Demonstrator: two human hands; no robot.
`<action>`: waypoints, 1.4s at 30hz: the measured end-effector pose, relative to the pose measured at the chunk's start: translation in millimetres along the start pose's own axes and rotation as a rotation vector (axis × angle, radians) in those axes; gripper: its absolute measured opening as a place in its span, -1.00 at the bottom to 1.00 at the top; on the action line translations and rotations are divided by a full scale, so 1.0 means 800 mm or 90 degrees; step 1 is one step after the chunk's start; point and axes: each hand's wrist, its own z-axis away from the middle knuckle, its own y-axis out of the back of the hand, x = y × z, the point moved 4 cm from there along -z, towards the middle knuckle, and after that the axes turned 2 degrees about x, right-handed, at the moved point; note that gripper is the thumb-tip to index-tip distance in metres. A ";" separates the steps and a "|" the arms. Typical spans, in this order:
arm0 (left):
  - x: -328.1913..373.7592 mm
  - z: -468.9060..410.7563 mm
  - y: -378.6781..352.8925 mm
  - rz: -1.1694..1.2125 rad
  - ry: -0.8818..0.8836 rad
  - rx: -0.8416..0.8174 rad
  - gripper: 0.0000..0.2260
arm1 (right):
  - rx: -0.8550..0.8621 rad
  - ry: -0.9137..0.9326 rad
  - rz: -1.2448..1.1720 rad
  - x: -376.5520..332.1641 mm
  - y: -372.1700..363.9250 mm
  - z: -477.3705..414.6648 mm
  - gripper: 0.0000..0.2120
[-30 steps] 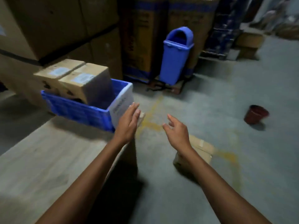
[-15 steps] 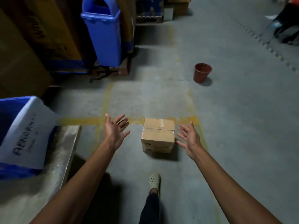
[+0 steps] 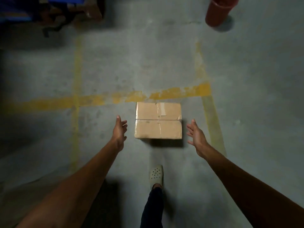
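A cardboard box (image 3: pixel 158 120) sat on the concrete floor (image 3: pixel 255 96), its far edge just beside a worn yellow line (image 3: pixel 181 92) painted across the floor. The box was closed. Clear tape (image 3: pixel 162 111) ran over its top, and a seam crossed the middle from side to side.

The left hand (image 3: pixel 119 129) was stretched out on the left of the box, open, with straight fingers and the palm turned towards the box's side. It held nothing, and a narrow strip of floor showed between it and the cardboard. The right hand (image 3: pixel 195 134) was stretched out on the right of the box, also open, with its fingers spread and nothing in its grasp. It too was apart from the box, a little farther off than the left. The box lay between the two palms.

Below the box, a pale shoe (image 3: pixel 156 176) with holes in its top stood on the floor, with a dark trouser leg (image 3: pixel 153 209) above it. A red bucket (image 3: pixel 217 12) stood well apart at the upper right, cut off by the edge of the view. The upper left corner was very dark. Something blue (image 3: pixel 14 12) showed there, possibly a bin, though the view was too dim to be sure.
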 end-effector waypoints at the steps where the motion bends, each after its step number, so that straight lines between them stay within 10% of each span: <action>1: -0.009 -0.027 -0.007 -0.005 0.010 0.007 -0.31 | -0.001 -0.013 0.010 0.004 -0.005 -0.023 -0.42; 19: -0.133 -0.231 -0.033 -0.073 0.184 0.069 -0.34 | 0.033 -0.190 -0.019 0.109 -0.062 -0.230 -0.46; 28: 0.024 -0.057 0.005 0.032 -0.059 0.110 -0.59 | 0.053 -0.088 -0.034 -0.007 -0.013 -0.089 -0.84; 42: -0.015 0.334 0.094 0.246 -0.231 0.282 -0.58 | -0.052 0.222 -0.116 -0.050 0.054 0.234 -0.47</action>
